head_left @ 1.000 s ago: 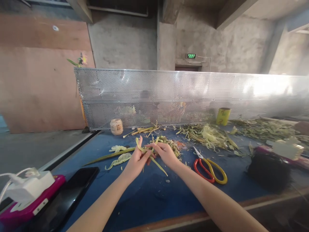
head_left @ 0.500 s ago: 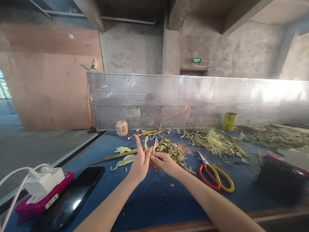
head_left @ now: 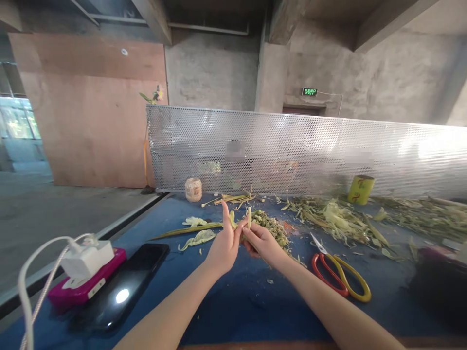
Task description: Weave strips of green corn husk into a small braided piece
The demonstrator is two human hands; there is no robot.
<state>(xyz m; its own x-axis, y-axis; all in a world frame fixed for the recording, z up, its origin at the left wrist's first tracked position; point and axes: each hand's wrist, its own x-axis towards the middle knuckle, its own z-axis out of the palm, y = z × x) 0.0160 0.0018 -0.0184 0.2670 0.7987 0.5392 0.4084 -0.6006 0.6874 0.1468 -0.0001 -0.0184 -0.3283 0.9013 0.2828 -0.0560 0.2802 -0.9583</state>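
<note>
My left hand is over the blue table with its thumb pointing up, its fingers closed around a pale yellow-green plant strip. Close against it, my right hand pinches a narrow plant strip that sticks up between the two hands. The fingertips meet or nearly meet; whether both strips are one piece I cannot tell. Just behind the hands lies a heap of small dried green plant pieces. A long green stalk and a crinkled pale leaf rest to the left.
Open scissors with red and yellow handles lie right. A black phone and a magenta power strip with white plugs are left. Behind are a twine roll, a yellow roll, dried leaves and a perforated metal screen.
The view has turned a little left, so everything sits further right. My right hand's fingers have shifted around the strip, which stands more upright. Both hands stay together.
</note>
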